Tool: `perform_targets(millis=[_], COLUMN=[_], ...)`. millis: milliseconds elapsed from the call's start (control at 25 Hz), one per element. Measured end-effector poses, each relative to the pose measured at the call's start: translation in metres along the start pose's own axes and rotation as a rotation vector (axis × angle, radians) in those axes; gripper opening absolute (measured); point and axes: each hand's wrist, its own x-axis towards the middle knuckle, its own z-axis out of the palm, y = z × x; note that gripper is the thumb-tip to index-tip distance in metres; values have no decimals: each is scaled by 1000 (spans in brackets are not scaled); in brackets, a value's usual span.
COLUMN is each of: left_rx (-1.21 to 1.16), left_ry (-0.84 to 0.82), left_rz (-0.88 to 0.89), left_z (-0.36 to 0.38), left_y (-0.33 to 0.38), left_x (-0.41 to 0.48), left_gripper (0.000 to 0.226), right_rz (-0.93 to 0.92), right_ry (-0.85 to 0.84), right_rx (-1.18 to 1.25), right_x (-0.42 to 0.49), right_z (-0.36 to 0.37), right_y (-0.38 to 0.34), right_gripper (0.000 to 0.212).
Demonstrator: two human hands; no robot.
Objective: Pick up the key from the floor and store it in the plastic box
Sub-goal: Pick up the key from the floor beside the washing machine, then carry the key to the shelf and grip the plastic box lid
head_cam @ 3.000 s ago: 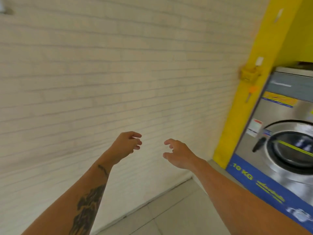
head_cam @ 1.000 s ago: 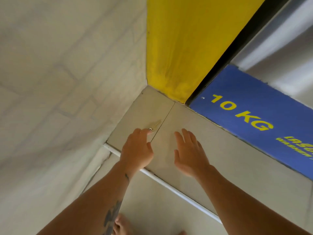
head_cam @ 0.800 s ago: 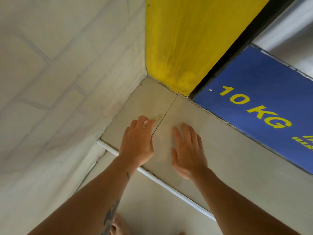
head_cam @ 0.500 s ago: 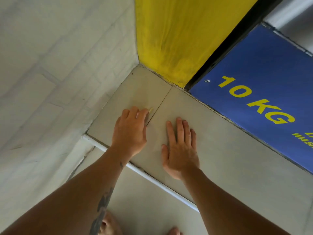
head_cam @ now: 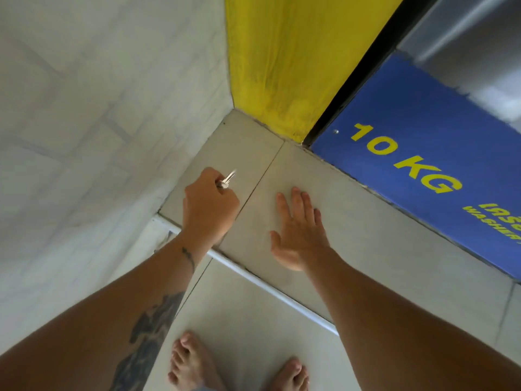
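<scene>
A small silvery key (head_cam: pixel 227 179) sticks out from the fingers of my left hand (head_cam: pixel 208 206), which is shut on it just above the raised tiled step (head_cam: pixel 248 142) in the corner. The key's blade points up and to the right and is blurred. My right hand (head_cam: pixel 298 230) is beside it, open, fingers spread flat over the same step. No plastic box is in view.
A white brick wall (head_cam: pixel 84 122) closes the left side and a yellow pillar (head_cam: pixel 284 57) the far corner. A washing machine's blue panel (head_cam: pixel 423 170) marked "10 KG" stands at the right. A white strip (head_cam: pixel 253 275) edges the step. My bare feet (head_cam: pixel 234 368) stand on the lower floor.
My left hand has closed on the key and lifted it off the tile, drawing back to the left. My right hand stays flat. The view has pulled back, showing my feet.
</scene>
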Motion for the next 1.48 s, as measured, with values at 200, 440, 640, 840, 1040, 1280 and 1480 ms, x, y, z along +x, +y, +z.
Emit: perform_targets(millis=[200,440,640,840,1040,1280,1480], left_rx=[-122,-408,-535,-626,-754,-870,-983], left_ry=[-93,-165,-231,-82,117,347,593], left_rz=[-138,-240,-221,-181,-169,-151,-219], left_z=[-76,-184,-293,-370,-399,-435,-469], left_y=[44,115,189,230,241,210,139], left_x=[-46,-134,-235,-349,-473,-612,-726], left_gripper=[29,16,21,21,22,25,27], right_rz=[5,-43,-143,-288,-492,-722,-972], right_ry=[-93,34,157,233,267,272,223], right_rx=[50,162,196,159,124,17,-106], right_x=[-50,-171,-294,-398,-491,-598,-692], right_z=[-82,-203,-300,-351,-377,-377,-340], right_y=[-24,-62,-87,-93,-91,-135,-215], right_gripper=[69,56,50,47,48,47,46])
